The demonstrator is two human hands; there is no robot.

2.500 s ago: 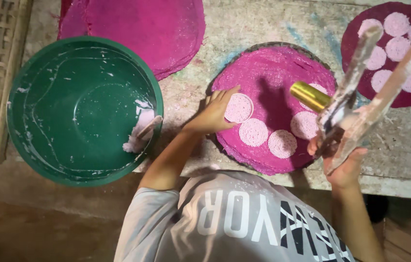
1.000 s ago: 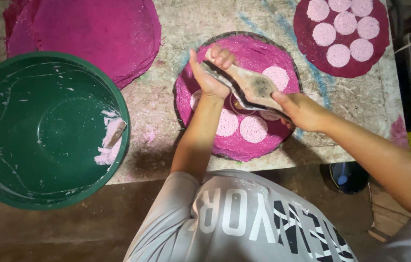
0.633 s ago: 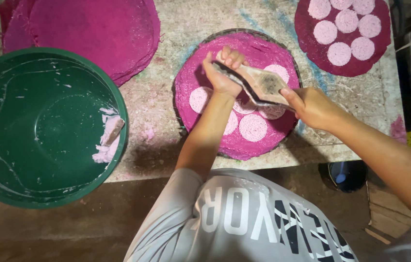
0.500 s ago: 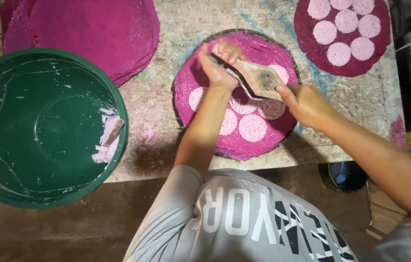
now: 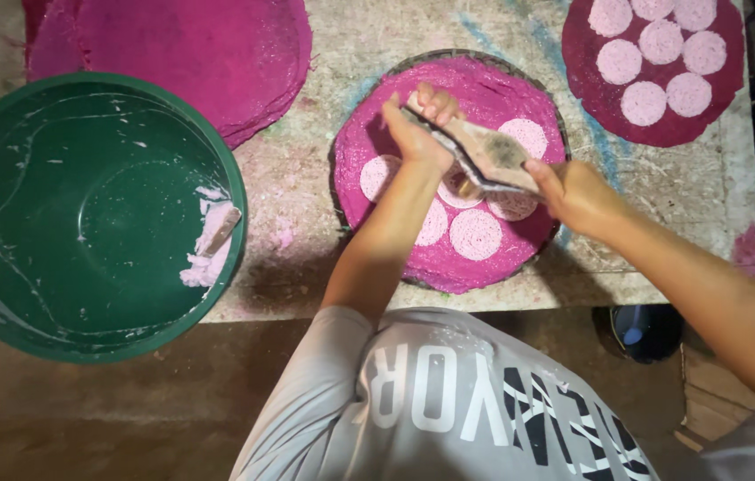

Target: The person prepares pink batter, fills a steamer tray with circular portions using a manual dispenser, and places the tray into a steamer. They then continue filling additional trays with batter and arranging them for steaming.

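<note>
A round magenta sheet (image 5: 493, 85) lies on a dark circular tray in front of me, with several pale pink discs (image 5: 475, 233) on it. Both hands hold a flat wooden two-piece tool (image 5: 484, 151) level over the middle of the sheet. My left hand (image 5: 417, 125) grips its far end and my right hand (image 5: 578, 191) grips its near end. A small brass-coloured cylinder (image 5: 459, 187) shows just under the tool, partly hidden by it.
A big green basin (image 5: 83, 214) with pink paste and a small scraper (image 5: 217, 233) stands at the left. A large plain magenta sheet (image 5: 208, 53) lies at the back left, and another sheet with pale discs (image 5: 653, 71) at the back right. A dark round container (image 5: 644, 331) sits on the floor.
The tool, earlier raised at the right in my right hand alone, has come down over the sheet. My left hand left the discs and took hold of its far end.
</note>
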